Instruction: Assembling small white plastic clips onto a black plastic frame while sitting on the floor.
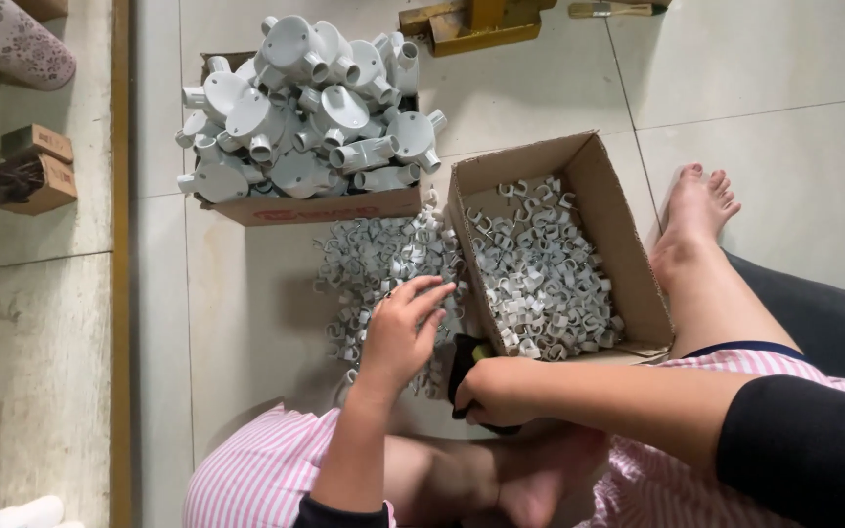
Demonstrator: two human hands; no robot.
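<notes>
My left hand [400,330] reaches forward over a loose heap of small grey-white plastic clips [374,264] on the tiled floor, fingers spread and touching the clips. My right hand [486,389] is closed around a black tool with a yellow-green part [468,358], held low in front of my lap. Just right of both hands stands an open cardboard box [618,230] holding many of the same clips.
A second cardboard box [315,207] behind the heap is piled with white round plastic junction fittings. My bare foot [693,210] rests right of the clip box. A small brown box [36,176] sits at the left, and yellow wooden pieces [471,24] lie at the top.
</notes>
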